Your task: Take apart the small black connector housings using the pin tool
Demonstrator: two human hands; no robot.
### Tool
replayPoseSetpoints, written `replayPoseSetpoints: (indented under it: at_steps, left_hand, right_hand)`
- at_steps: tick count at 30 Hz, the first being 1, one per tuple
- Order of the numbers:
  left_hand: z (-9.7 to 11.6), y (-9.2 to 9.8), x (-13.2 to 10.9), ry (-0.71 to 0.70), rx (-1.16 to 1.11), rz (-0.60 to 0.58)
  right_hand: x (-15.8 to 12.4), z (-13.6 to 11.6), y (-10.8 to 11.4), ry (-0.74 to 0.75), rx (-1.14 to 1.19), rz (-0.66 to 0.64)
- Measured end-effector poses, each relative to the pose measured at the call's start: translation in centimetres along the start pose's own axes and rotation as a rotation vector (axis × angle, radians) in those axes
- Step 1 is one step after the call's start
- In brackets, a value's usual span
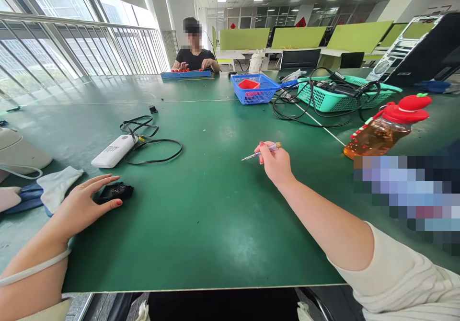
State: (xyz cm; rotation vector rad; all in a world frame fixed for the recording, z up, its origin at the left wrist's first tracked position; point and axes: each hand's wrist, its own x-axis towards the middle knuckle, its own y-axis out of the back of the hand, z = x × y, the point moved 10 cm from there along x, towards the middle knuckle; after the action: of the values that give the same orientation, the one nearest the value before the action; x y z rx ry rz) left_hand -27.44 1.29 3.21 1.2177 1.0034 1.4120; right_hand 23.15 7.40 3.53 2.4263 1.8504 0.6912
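Two hands over a green table [215, 235]: one pinches a small screwdriver [253, 155], one is by a black gadget [118, 191].
The screwdriver is near the middle of the table, with its thin tip to the left and its gold-brown end to the right. The right hand [276, 165] is closed on it. The left hand [84, 205] has its thumb and fingers apart, around the little black gadget; I cannot tell if they touch it. Just past that is a white power bank [115, 151], with a looped black cord [154, 161] beside it. On the right, a bottle with a red lid [381, 134] tips over to one side. Farther back are a blue basket [256, 96] and a green basket [321, 101] with black wires. Across the table, a person in black [195, 61] sits behind a blue tray [185, 74].
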Motion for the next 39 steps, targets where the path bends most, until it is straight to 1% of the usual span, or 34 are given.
replayPoseSetpoints:
  at_steps: [3, 6, 11, 15, 17, 19, 20, 22, 23, 25, 28, 32, 36, 39]
  left_hand:
    - [-1.1, -0.1, 0.0, 0.017, 0.013, -0.019]
    - [-1.1, 0.1, -0.2, 0.016, 0.003, -0.052]
    - [-1.9, 0.2, -0.5, 0.17, 0.064, -0.116]
    - [-2.1, 0.3, -0.3, 0.184, 0.058, -0.099]
    - [-2.2, 0.7, -0.5, 0.221, 0.027, -0.055]
    - [-1.6, 1.6, -0.8, 0.218, -0.092, 0.04]
    - [-0.9, 2.1, -1.0, 0.185, -0.185, 0.096]
    - [0.9, 2.9, -1.4, 0.063, -0.377, 0.179]
    - [1.8, 3.0, -1.5, -0.002, -0.418, 0.187]
    - [3.1, 2.7, -1.6, -0.075, -0.34, 0.144]
    - [3.6, 1.5, -1.3, -0.072, -0.145, 0.05]
    - [4.0, 0.9, -1.2, -0.049, -0.105, -0.004]
    - [4.8, 0.6, -1.0, -0.04, -0.043, -0.018]
    - [4.8, 0.3, -0.8, -0.032, 0.0, -0.04]
  right_hand:
    - [0.0, 0.0, 0.0, 0.003, -0.012, -0.001]
    - [0.0, 0.1, 0.0, -0.002, -0.012, -0.004]
    - [-0.1, 0.0, -0.1, -0.009, 0.003, -0.011]
    - [-0.1, -0.1, -0.1, -0.015, -0.001, -0.009]
    - [-0.1, 0.0, -0.1, -0.021, -0.002, -0.007]
    - [-0.1, 0.0, 0.0, -0.023, -0.004, -0.006]
    - [-0.1, 0.0, 0.0, -0.022, -0.006, -0.007]
    - [-0.1, 0.0, 0.0, -0.019, -0.011, -0.009]
    - [-0.1, 0.0, -0.1, -0.018, -0.013, -0.011]
    - [-0.1, 0.0, -0.1, -0.016, -0.016, -0.012]
    - [-0.1, 0.0, -0.1, -0.014, -0.02, -0.007]
    - [0.0, 0.2, -0.1, -0.016, -0.014, -0.008]
    - [0.0, 0.2, -0.2, -0.001, -0.006, -0.006]
    - [0.0, 0.2, -0.1, 0.003, -0.005, -0.006]
